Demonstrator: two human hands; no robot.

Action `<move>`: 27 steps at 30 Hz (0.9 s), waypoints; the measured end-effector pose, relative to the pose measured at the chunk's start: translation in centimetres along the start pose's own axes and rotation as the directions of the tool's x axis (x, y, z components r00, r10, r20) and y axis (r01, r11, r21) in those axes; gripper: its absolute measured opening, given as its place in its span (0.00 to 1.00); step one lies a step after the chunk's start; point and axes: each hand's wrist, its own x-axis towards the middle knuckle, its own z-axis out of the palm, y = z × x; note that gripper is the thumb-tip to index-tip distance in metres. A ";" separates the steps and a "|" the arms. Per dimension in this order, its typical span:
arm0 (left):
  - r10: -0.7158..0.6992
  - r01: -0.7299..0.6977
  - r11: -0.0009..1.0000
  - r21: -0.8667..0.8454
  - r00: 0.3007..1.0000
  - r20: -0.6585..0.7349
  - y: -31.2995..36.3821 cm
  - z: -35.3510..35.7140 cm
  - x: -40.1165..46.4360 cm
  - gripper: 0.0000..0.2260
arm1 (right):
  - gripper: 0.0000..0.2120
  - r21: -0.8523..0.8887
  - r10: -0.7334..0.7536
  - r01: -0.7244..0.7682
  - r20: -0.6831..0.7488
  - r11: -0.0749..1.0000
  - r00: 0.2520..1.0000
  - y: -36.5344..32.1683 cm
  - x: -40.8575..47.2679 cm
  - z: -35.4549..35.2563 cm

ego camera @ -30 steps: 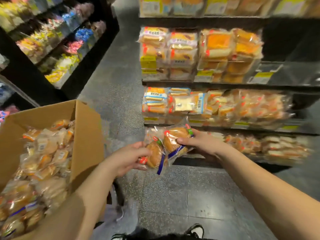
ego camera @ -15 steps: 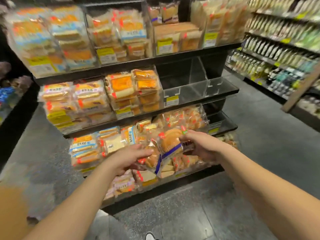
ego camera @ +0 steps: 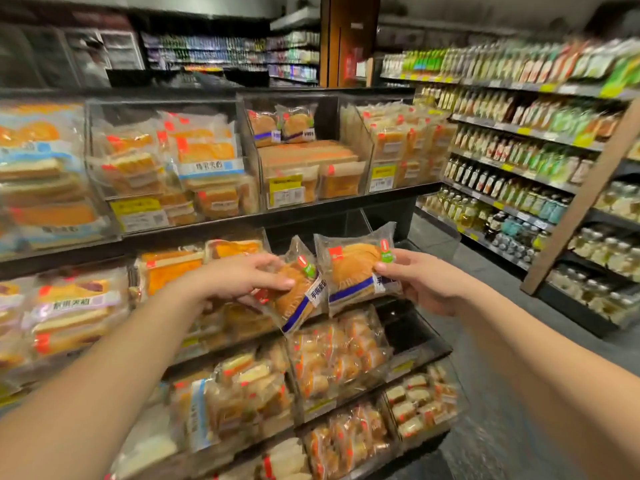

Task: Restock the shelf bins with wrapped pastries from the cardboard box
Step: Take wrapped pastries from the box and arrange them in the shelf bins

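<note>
My left hand (ego camera: 242,277) grips one wrapped pastry (ego camera: 296,294), a brown bun in clear film with a blue stripe, tilted to the right. My right hand (ego camera: 420,277) pinches a second, similar wrapped pastry (ego camera: 356,270) by its right edge and holds it upright. Both packs hang in front of the middle shelf, side by side and nearly touching. On the top shelf a clear bin (ego camera: 349,109) holds two packs of the same bun (ego camera: 280,124) above flat orange packs. The cardboard box is out of view.
The black shelf unit (ego camera: 381,199) carries clear bins full of wrapped breads and cakes on several levels. An aisle of grey floor (ego camera: 485,341) runs along its right side. Beyond it stand shelves of bottles (ego camera: 519,161) and a slanted wooden post (ego camera: 585,195).
The view has swung up and right from the box to the shelves. Both hands have risen with the two pastries and drawn them slightly apart.
</note>
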 end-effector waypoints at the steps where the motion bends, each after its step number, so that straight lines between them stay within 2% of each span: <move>1: -0.003 0.003 0.999 -0.033 1.000 0.009 0.6 -1.2 1.3 0.13 | 0.19 -0.010 -0.027 0.027 -0.010 1.000 1.000 -0.7 1.3 -0.8; 3: 0.014 -0.014 0.999 -0.047 1.000 0.003 2.0 -3.3 3.8 0.13 | 0.22 -0.043 -0.094 0.093 -0.034 0.995 0.995 -1.8 3.6 -2.3; 6: 0.026 -0.024 0.997 0.075 0.999 -0.024 4.5 -6.3 6.2 0.18 | 0.25 -0.072 -0.156 0.152 -0.060 0.986 0.986 -3.3 6.2 -4.4; 9: 0.058 -0.035 0.930 0.366 0.997 -0.053 7.0 -9.2 8.4 0.27 | 0.33 -0.093 -0.199 0.195 -0.037 0.976 0.979 -5.0 8.5 -6.4; 11: 0.051 -0.009 0.891 0.453 0.996 -0.080 8.3 -10.9 9.7 0.31 | 0.35 -0.087 -0.221 0.218 -0.038 0.972 0.974 -6.2 10.4 -7.7; 16: 0.086 0.035 0.870 0.492 0.971 -0.221 10.7 -14.8 12.5 0.33 | 0.26 -0.101 -0.269 0.260 -0.090 0.960 0.959 -9.5 15.5 -10.5; 21: 0.125 0.053 0.875 0.481 0.936 -0.330 13.4 -18.1 15.1 0.23 | 0.30 -0.182 -0.306 0.281 -0.130 0.942 0.943 -13.1 20.2 -12.4; 27: 0.116 0.302 0.652 0.695 0.866 -0.486 16.2 -21.3 19.8 0.27 | 0.16 -0.383 -0.372 0.284 -0.177 0.879 0.911 -16.4 25.3 -15.0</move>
